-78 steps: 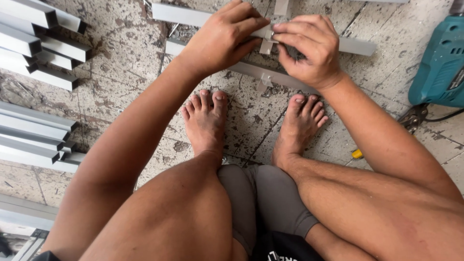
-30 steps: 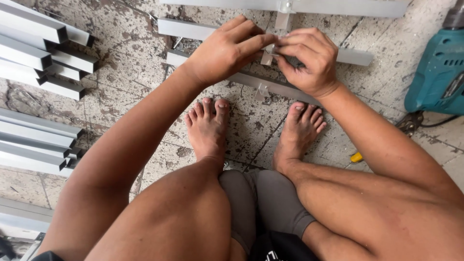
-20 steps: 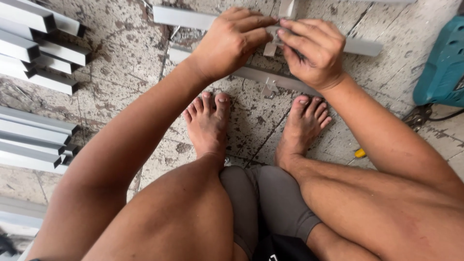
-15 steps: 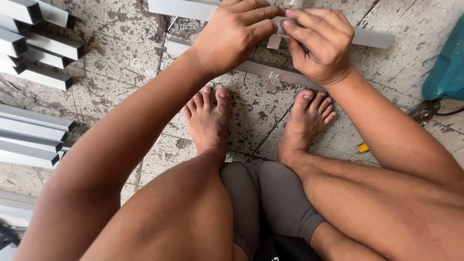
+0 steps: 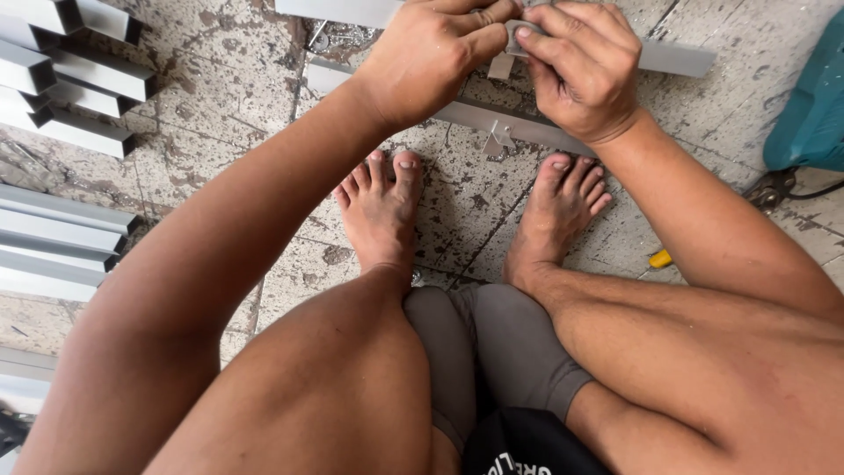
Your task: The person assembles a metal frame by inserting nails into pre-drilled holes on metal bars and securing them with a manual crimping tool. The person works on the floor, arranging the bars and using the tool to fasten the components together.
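Observation:
I squat barefoot on a stained tiled floor. My left hand [image 5: 435,53] and my right hand [image 5: 580,70] meet at the top of the view, both pinching a small grey metal bracket [image 5: 514,40] above a long aluminium bar [image 5: 677,57]. A second aluminium bar [image 5: 492,123], with a small angle bracket [image 5: 495,141] fixed on it, lies just beyond my toes. My fingers hide most of the small piece.
Stacks of short aluminium profiles [image 5: 79,79] and longer ones [image 5: 53,242] lie at the left. A teal power drill [image 5: 813,105] with a black cable rests at the right edge. A small yellow object [image 5: 661,259] lies by my right leg.
The view has tilted down a little, so my hands sit higher in the frame and the drill has slid toward the right edge. Both hands keep hold of the small bracket.

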